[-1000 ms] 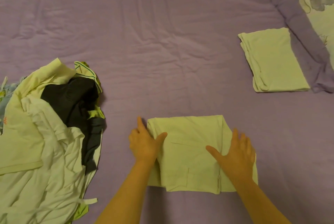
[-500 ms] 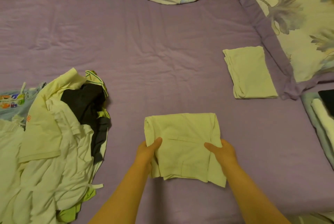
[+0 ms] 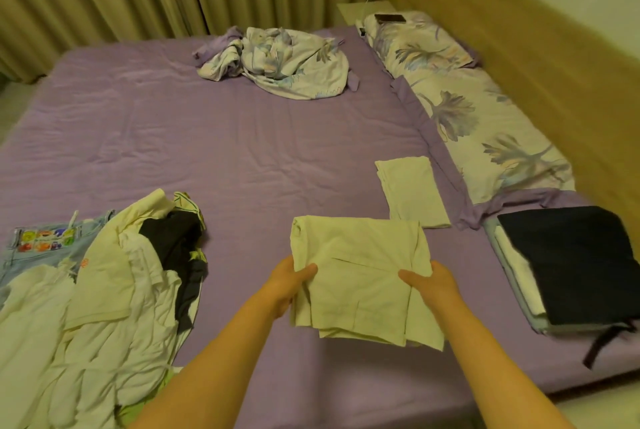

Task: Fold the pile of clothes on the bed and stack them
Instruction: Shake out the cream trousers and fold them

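Fingers curl under the folded pale garment, thumbs on top: the left hand pinches its nine o'clock edge, the right hand its three o'clock edge. It is lifted above the purple bed. Another folded garment lies at one o'clock; the unfolded clothes pile lies at nine o'clock.

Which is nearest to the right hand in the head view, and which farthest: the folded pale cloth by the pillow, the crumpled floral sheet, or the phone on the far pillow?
From the right hand, which grips the folded garment:
1. Folded pale cloth, just beyond the hand, beside the near pillow.
2. Crumpled floral sheet, mid-bed at the far side, to the left.
3. Phone, on the far pillow in the back right corner.
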Demonstrator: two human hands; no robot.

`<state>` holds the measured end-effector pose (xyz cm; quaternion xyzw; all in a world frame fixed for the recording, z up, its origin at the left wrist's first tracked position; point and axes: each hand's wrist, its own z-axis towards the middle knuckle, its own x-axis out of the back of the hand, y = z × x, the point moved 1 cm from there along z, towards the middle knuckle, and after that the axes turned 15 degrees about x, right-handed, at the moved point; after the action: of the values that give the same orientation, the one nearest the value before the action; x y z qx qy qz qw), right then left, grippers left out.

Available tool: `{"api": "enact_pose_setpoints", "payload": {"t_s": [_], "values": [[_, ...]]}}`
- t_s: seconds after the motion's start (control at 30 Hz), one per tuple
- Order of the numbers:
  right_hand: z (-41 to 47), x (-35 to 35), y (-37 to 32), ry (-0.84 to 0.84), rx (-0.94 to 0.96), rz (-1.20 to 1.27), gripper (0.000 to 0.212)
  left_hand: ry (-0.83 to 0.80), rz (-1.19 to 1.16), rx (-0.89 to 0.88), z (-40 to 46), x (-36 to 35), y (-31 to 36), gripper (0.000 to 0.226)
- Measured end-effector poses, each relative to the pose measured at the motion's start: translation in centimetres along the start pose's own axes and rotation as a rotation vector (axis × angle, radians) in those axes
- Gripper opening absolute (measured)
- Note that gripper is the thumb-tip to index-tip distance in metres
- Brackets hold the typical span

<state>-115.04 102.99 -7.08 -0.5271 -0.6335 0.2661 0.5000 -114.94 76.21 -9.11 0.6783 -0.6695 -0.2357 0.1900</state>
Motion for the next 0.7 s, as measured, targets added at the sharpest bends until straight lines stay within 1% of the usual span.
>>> {"api": "enact_pose_setpoints", "payload": {"t_s": [0.13, 0.27, 0.33, 0.4, 0.47, 0.57, 0.7], "values": [[-0.6, 4.4, -1.3, -0.022, 0.073, -0.001, 0.029, 0.139, -0.031, -0.020, -2.3, -3.4, 1.5, 0.039], [-0.8, 10.3, -1.4, -0.010, 0.124, -0.007, 0.040, 0.189, -0.050, -0.043, -4.3, -8.9, 2.0, 0.032], [-0.8, 13.5, -1.2, -0.017, 0.165, -0.042, 0.040, 0.185, -0.064, -0.059, -5.0, -12.2, 2.0, 0.030], [-0.3, 16.8, -0.6, -0.015, 0.210, -0.115, 0.044, 0.166, -0.062, -0.064, -5.3, -15.6, 2.1, 0.029], [0.4, 20.1, 0.0, -0.006, 0.231, -0.190, 0.045, 0.131, -0.061, -0.066, -5.4, -18.9, 1.9, 0.023], [1.2, 24.5, 0.8, 0.004, 0.226, -0.274, 0.040, 0.093, -0.067, -0.044, -5.8, -23.4, 1.7, 0.010], [2.3, 28.9, 1.9, 0.047, 0.211, -0.292, 0.033, 0.086, -0.028, -0.012, -5.6, -28.1, 2.3, 0.010]]}}
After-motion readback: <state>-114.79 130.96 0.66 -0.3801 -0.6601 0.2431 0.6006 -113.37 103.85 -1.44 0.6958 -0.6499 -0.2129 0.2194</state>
